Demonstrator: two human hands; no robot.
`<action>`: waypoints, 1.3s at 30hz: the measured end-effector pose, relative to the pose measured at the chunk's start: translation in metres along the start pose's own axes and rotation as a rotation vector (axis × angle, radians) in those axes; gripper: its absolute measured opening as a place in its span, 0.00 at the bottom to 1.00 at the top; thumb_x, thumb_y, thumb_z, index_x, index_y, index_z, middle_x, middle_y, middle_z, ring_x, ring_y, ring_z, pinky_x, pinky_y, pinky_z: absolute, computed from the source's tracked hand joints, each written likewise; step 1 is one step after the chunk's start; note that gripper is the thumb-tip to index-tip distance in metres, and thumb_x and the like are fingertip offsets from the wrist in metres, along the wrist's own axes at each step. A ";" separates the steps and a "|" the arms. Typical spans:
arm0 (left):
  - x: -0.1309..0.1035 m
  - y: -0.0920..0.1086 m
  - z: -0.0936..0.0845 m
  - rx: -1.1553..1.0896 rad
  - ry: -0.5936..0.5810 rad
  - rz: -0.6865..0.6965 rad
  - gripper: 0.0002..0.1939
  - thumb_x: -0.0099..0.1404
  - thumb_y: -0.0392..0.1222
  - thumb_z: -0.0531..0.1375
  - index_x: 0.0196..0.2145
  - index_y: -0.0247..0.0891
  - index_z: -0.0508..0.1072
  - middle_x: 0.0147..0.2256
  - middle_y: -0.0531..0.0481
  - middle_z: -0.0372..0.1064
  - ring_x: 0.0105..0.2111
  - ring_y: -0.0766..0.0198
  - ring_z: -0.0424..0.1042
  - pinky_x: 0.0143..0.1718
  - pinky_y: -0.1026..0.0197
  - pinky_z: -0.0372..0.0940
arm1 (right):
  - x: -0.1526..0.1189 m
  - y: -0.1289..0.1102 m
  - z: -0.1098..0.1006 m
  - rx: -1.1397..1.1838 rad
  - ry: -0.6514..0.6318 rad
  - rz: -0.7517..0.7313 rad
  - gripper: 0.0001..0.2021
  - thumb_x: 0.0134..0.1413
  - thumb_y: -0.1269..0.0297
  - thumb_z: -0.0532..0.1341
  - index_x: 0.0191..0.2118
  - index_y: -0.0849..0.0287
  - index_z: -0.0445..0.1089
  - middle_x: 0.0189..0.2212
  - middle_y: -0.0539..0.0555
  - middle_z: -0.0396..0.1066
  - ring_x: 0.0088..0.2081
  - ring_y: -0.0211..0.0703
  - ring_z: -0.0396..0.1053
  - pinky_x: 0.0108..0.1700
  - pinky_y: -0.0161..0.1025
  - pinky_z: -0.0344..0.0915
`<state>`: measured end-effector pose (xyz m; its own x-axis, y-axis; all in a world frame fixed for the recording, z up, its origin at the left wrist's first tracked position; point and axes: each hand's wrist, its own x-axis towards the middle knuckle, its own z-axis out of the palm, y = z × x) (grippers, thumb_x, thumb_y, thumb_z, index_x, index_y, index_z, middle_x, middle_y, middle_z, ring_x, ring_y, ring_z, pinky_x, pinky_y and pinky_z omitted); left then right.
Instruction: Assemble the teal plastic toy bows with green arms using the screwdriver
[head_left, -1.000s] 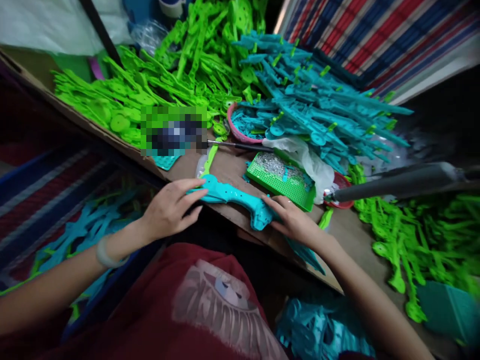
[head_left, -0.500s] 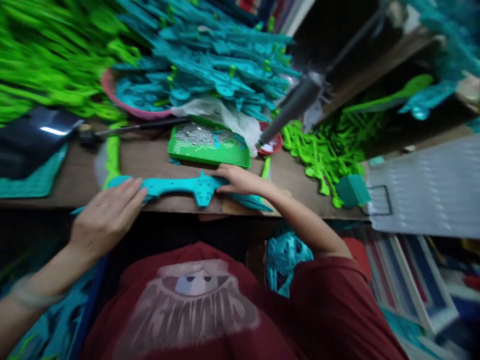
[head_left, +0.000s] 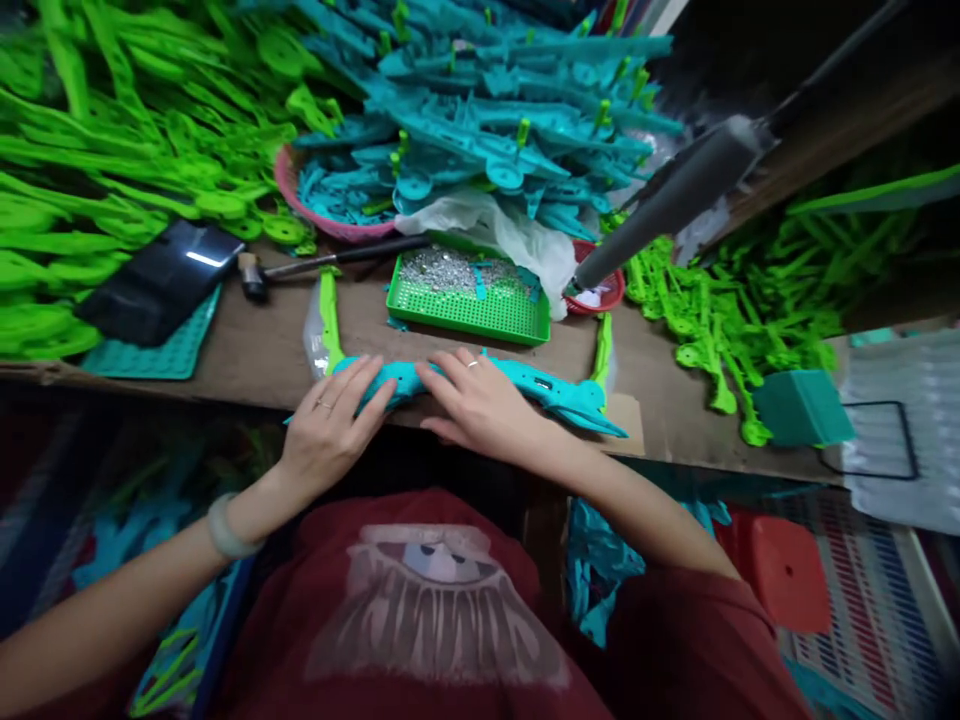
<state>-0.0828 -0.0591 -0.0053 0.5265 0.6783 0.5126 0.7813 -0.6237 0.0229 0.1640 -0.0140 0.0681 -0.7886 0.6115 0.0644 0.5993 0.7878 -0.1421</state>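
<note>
A person in a dark red shirt (head_left: 435, 610), seen from above, has both hands on a long turquoise plastic part (head_left: 536, 380) at the centre of the frame. Its long axis runs left to right along the front edge of a brown workbench (head_left: 259, 335), dipping slightly toward the right. The left hand (head_left: 330, 415) covers its left end, fingers laid over the top. The right hand (head_left: 484, 400) is at the middle, fingers over the top and thumb on the near side. Both touch the part, but whether either grips or only presses cannot be told. The right end reaches past the right hand, which is the nearer one to it, and finishes in pointed fins.

A bright green piece (head_left: 328, 315) stands out from the part's left end toward the top of the frame, and a second green strip (head_left: 603, 350) does so at the right end. Between them, beyond the hands, is a green perforated tray (head_left: 465, 318) with a narrow band of brown surface in front of it. A hammer (head_left: 341, 257) lies left of the tray. On the near side the bench edge drops away toward the shirt.
</note>
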 end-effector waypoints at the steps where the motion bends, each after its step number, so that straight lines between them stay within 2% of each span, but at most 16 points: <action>1: -0.001 0.001 -0.001 -0.015 0.002 -0.019 0.30 0.69 0.35 0.62 0.67 0.34 0.61 0.61 0.32 0.67 0.61 0.43 0.68 0.61 0.46 0.65 | 0.008 -0.005 0.009 -0.006 0.003 -0.020 0.30 0.64 0.53 0.61 0.64 0.68 0.59 0.58 0.70 0.64 0.57 0.63 0.62 0.54 0.57 0.67; 5: -0.014 0.008 -0.009 -0.062 0.055 -0.015 0.27 0.67 0.33 0.63 0.63 0.37 0.66 0.59 0.36 0.71 0.60 0.47 0.70 0.60 0.48 0.65 | 0.025 -0.008 0.035 0.060 -0.050 -0.088 0.31 0.67 0.50 0.56 0.67 0.66 0.55 0.58 0.68 0.65 0.55 0.61 0.65 0.53 0.57 0.69; 7: -0.025 0.019 -0.014 -0.076 0.149 -0.061 0.27 0.63 0.34 0.67 0.58 0.43 0.70 0.57 0.42 0.73 0.57 0.50 0.73 0.59 0.50 0.66 | 0.026 -0.004 0.037 0.140 -0.061 -0.069 0.33 0.67 0.50 0.56 0.68 0.67 0.53 0.55 0.68 0.67 0.54 0.60 0.66 0.54 0.58 0.69; 8: -0.032 0.025 -0.016 -0.092 0.225 -0.136 0.28 0.60 0.34 0.69 0.56 0.45 0.71 0.55 0.44 0.74 0.56 0.52 0.73 0.58 0.51 0.66 | 0.026 -0.001 0.036 0.188 -0.064 -0.052 0.34 0.66 0.50 0.57 0.68 0.68 0.53 0.55 0.68 0.67 0.55 0.60 0.66 0.54 0.58 0.70; 10: -0.044 0.041 -0.017 -0.174 0.419 -0.433 0.30 0.57 0.33 0.70 0.55 0.48 0.70 0.55 0.46 0.71 0.55 0.54 0.72 0.57 0.51 0.66 | 0.028 0.005 0.030 0.275 -0.086 -0.037 0.33 0.66 0.54 0.59 0.68 0.68 0.53 0.56 0.68 0.66 0.55 0.59 0.66 0.55 0.57 0.70; 12: -0.056 0.054 -0.017 -0.387 0.586 -0.861 0.28 0.60 0.34 0.68 0.56 0.48 0.68 0.56 0.46 0.68 0.54 0.55 0.71 0.54 0.52 0.68 | 0.029 0.011 0.024 0.325 -0.124 -0.059 0.29 0.65 0.62 0.60 0.66 0.67 0.54 0.56 0.68 0.64 0.55 0.57 0.66 0.55 0.55 0.71; 14: -0.064 0.063 -0.016 -0.678 0.660 -1.236 0.24 0.64 0.38 0.65 0.56 0.48 0.66 0.57 0.45 0.66 0.54 0.57 0.71 0.52 0.54 0.69 | 0.026 0.011 0.021 0.295 -0.096 -0.066 0.22 0.64 0.69 0.58 0.61 0.66 0.60 0.53 0.67 0.66 0.53 0.54 0.68 0.53 0.52 0.72; 16: -0.068 0.066 -0.015 -0.931 0.675 -1.422 0.23 0.65 0.41 0.65 0.56 0.49 0.66 0.57 0.46 0.66 0.53 0.59 0.71 0.49 0.57 0.70 | 0.014 0.006 0.020 0.151 0.016 -0.068 0.13 0.63 0.72 0.57 0.52 0.64 0.67 0.47 0.65 0.70 0.46 0.52 0.68 0.47 0.50 0.72; 19: -0.065 0.061 -0.018 -1.127 0.690 -1.478 0.24 0.63 0.45 0.67 0.55 0.49 0.69 0.57 0.47 0.67 0.52 0.60 0.70 0.46 0.60 0.71 | -0.011 -0.014 0.028 -0.055 0.169 -0.133 0.07 0.64 0.73 0.57 0.45 0.63 0.71 0.41 0.63 0.73 0.39 0.49 0.67 0.38 0.45 0.68; 22: -0.057 0.053 -0.022 -1.205 0.663 -1.488 0.22 0.62 0.49 0.67 0.53 0.49 0.72 0.54 0.48 0.71 0.51 0.60 0.71 0.44 0.61 0.73 | -0.028 -0.036 0.045 -0.076 0.245 -0.144 0.06 0.63 0.71 0.60 0.43 0.65 0.73 0.47 0.65 0.75 0.36 0.46 0.66 0.33 0.42 0.64; 25: -0.050 0.048 -0.024 -1.235 0.577 -1.509 0.18 0.62 0.52 0.68 0.48 0.45 0.75 0.48 0.48 0.75 0.48 0.59 0.73 0.43 0.61 0.74 | -0.029 -0.048 0.061 -0.103 0.283 -0.064 0.09 0.64 0.68 0.59 0.44 0.66 0.74 0.55 0.67 0.73 0.36 0.45 0.66 0.32 0.42 0.63; 27: -0.048 0.047 -0.023 -1.253 0.520 -1.524 0.16 0.63 0.53 0.67 0.44 0.43 0.77 0.43 0.48 0.76 0.44 0.59 0.75 0.42 0.61 0.74 | -0.027 -0.051 0.069 -0.099 0.283 -0.022 0.11 0.64 0.67 0.59 0.46 0.67 0.74 0.56 0.68 0.72 0.37 0.46 0.66 0.33 0.43 0.63; 30: -0.048 0.045 -0.021 -1.260 0.497 -1.522 0.15 0.62 0.53 0.68 0.40 0.41 0.77 0.39 0.50 0.77 0.39 0.60 0.77 0.41 0.59 0.75 | -0.026 -0.050 0.074 -0.094 0.219 -0.041 0.14 0.65 0.67 0.56 0.52 0.67 0.71 0.60 0.69 0.69 0.39 0.48 0.66 0.34 0.44 0.63; 33: -0.049 0.042 -0.019 -1.246 0.495 -1.512 0.13 0.61 0.52 0.68 0.39 0.43 0.76 0.37 0.52 0.77 0.37 0.60 0.78 0.41 0.57 0.76 | -0.027 -0.051 0.071 -0.082 0.107 -0.087 0.17 0.66 0.67 0.54 0.57 0.64 0.68 0.66 0.68 0.61 0.40 0.50 0.66 0.34 0.46 0.63; 39: -0.047 0.038 -0.019 -1.282 0.477 -1.526 0.12 0.64 0.52 0.66 0.38 0.43 0.73 0.36 0.54 0.78 0.36 0.60 0.78 0.43 0.55 0.76 | -0.020 -0.052 0.049 0.035 -0.070 -0.049 0.17 0.63 0.64 0.57 0.55 0.64 0.68 0.68 0.69 0.56 0.45 0.55 0.65 0.39 0.51 0.68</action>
<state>-0.0842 -0.1222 -0.0121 -0.4654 0.8043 -0.3694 -0.3330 0.2276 0.9151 0.1420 -0.0707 0.0255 -0.8251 0.5650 0.0027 0.5559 0.8127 -0.1746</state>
